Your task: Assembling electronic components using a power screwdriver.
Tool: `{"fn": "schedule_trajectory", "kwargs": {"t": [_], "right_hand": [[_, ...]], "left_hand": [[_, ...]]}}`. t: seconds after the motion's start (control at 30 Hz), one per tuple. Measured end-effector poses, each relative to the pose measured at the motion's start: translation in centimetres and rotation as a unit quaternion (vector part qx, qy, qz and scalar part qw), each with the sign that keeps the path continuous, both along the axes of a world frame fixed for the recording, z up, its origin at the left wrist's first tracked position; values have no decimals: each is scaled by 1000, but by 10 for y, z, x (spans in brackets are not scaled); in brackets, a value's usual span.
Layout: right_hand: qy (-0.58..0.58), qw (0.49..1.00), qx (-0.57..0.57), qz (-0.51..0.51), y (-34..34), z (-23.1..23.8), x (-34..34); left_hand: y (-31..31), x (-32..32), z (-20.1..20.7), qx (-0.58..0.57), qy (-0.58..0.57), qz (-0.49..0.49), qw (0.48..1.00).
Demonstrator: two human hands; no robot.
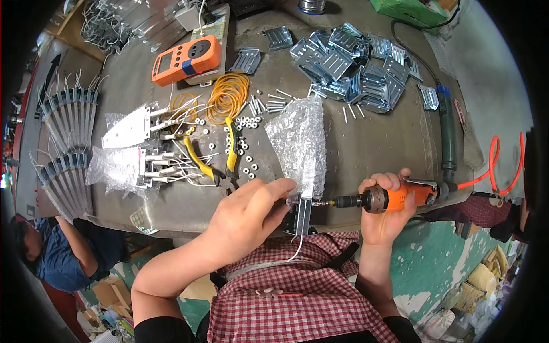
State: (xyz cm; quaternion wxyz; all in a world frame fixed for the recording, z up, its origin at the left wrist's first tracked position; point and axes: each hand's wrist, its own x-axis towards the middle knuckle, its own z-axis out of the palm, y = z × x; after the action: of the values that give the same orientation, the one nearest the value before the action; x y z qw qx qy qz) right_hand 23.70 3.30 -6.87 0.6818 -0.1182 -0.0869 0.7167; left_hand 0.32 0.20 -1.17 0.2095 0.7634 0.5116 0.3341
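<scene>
My right hand (pixel 386 200) grips an orange air screwdriver (pixel 414 196), lying level with its bit pointing left. The bit's tip reaches the side of a narrow metal-ended strip (pixel 303 216) at the table's front edge. On the strip's other side my left hand (pixel 251 208) is closed in a pinch, and what its fingertips hold is too small to make out. Bubble wrap (pixel 298 134) covers the strip's far part, and a white wire (pixel 297 250) hangs from its near end. Left of the wrap lie yellow-handled pliers (pixel 200 160), partly behind my left hand.
Stamped metal brackets (pixel 372 86) pile up at the back right. Screws (pixel 277 103), white ring-like pieces (pixel 249 123) and yellow cord (pixel 229 94) lie mid-table. An orange meter (pixel 187 60) stands behind. Wrapped white parts (pixel 126 166) and dark-ended strips (pixel 63 177) sit left. A red hose (pixel 494 166) trails right. Another person (pixel 74 251) sits left.
</scene>
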Motion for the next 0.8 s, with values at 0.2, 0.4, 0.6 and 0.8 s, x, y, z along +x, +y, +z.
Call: {"fn": "schedule_trajectory", "kwargs": {"t": [0.2, 0.4, 0.6, 0.8], "right_hand": [[-18, 1000, 5, 3, 1, 3, -4], [-28, 1000, 6, 5, 2, 5, -4], [-44, 999, 23, 11, 1, 7, -6], [-21, 1000, 18, 15, 2, 10, -7]], "left_hand": [[4, 0, 1, 58, 8, -29, 998], [8, -6, 1, 32, -37, -27, 998], [-6, -2, 14, 49, -71, -39, 996], [2, -4, 0, -18, -66, -4, 998]]}}
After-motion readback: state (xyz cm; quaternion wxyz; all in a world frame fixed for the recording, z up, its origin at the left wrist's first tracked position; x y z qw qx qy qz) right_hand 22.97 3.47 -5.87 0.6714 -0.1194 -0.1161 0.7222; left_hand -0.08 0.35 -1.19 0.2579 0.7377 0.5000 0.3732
